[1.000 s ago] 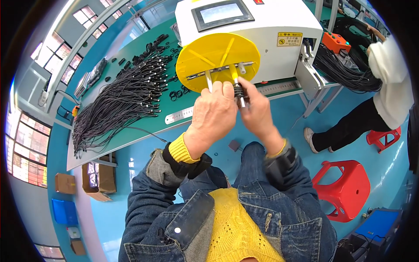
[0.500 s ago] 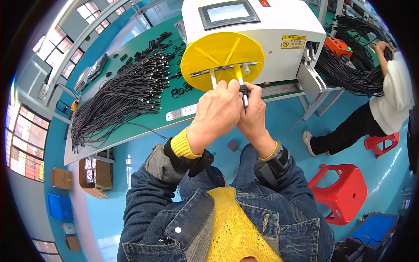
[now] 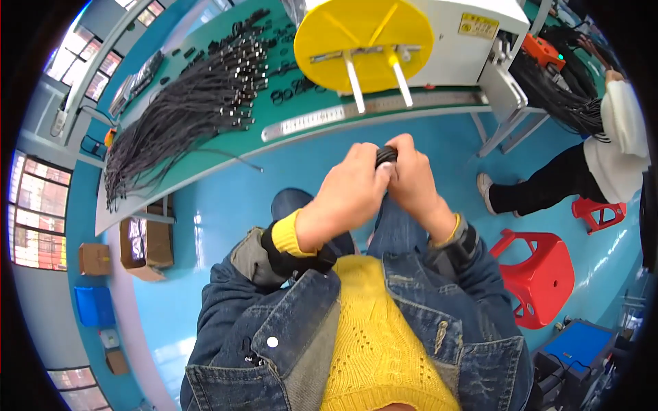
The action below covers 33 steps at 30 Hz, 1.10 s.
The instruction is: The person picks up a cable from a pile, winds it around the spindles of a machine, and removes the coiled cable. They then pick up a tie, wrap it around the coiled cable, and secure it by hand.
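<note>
Between my two hands is a small tight coil of black cable (image 3: 386, 156), held in front of the table edge. My left hand (image 3: 348, 188) is closed on the coil's left side, fingers curled over it. From the other side my right hand (image 3: 413, 179) grips it, thumb and fingers pressed together. Most of the coil is hidden by the fingers. Beyond my hands stands the winding machine's yellow disc (image 3: 363, 34), with two bare metal rods (image 3: 354, 82) sticking out toward me.
On the green table (image 3: 205, 147) lie a big bundle of black cables (image 3: 178, 116), a steel ruler (image 3: 308, 123) and several loose black rings (image 3: 291, 89). A person (image 3: 582, 164) handles more cables at the right. A red stool (image 3: 541, 277) stands at my right.
The black coil has come off the metal rods and moved toward me in both hands. My view has shifted, so the machine sits higher in it.
</note>
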{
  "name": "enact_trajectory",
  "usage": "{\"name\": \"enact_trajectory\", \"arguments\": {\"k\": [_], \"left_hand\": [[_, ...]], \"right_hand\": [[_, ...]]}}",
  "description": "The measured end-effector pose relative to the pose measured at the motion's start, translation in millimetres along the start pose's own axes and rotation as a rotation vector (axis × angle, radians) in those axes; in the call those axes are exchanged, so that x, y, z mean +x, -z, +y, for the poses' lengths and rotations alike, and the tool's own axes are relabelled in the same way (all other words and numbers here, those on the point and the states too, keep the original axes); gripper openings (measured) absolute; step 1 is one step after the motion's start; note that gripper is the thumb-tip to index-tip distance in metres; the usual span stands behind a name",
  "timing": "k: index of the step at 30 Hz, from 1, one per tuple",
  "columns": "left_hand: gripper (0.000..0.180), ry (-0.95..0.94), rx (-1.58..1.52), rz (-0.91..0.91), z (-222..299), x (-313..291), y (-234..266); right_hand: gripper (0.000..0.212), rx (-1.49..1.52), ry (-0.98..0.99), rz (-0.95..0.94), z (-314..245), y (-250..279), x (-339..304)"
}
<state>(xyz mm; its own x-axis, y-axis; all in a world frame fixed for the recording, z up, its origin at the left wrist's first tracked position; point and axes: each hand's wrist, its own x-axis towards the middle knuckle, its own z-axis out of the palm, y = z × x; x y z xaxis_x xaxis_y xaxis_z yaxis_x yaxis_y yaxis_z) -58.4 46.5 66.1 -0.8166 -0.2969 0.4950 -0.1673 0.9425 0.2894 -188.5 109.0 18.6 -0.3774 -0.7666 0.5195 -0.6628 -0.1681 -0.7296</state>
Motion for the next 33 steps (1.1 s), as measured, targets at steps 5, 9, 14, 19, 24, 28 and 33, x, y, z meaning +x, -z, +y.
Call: {"name": "enact_trajectory", "arguments": {"k": [5, 9, 14, 19, 24, 28, 33], "left_hand": [[0.03, 1.023, -1.424, -0.056, -41.3, -22.3, -5.8], [0.031, 1.069, -1.571, -0.41, -31.8, -32.1, 5.5], [0.029, 1.158, -1.439, -0.792, -71.2, -59.1, -12.3], [0.029, 1.126, -1.366, -0.963, -74.3, -76.0, -30.4], [0.028, 1.157, -1.453, -0.809, -57.3, -76.6, -28.8], [0.028, 1.216, -1.559, -0.795, -66.4, -81.4, -34.8], [0.025, 1.254, -1.979, -0.563, -89.1, -95.5, -36.7]], "right_hand": [[0.015, 0.105, -0.024, -0.266, 2.6, -26.4, 7.3], [0.016, 0.095, 0.049, -0.402, 8.6, -47.2, -1.4], [0.019, -0.14, 0.126, -0.625, 7.3, -57.0, -9.5], [0.023, -0.154, 0.18, -0.864, 7.3, -58.9, -9.2], [0.024, 0.023, 0.089, -0.79, 23.2, -63.2, -22.3], [0.027, 0.009, 0.099, -0.748, 27.8, -72.2, -26.2], [0.044, 0.136, -0.271, -0.779, 10.2, -56.9, -9.9]]}}
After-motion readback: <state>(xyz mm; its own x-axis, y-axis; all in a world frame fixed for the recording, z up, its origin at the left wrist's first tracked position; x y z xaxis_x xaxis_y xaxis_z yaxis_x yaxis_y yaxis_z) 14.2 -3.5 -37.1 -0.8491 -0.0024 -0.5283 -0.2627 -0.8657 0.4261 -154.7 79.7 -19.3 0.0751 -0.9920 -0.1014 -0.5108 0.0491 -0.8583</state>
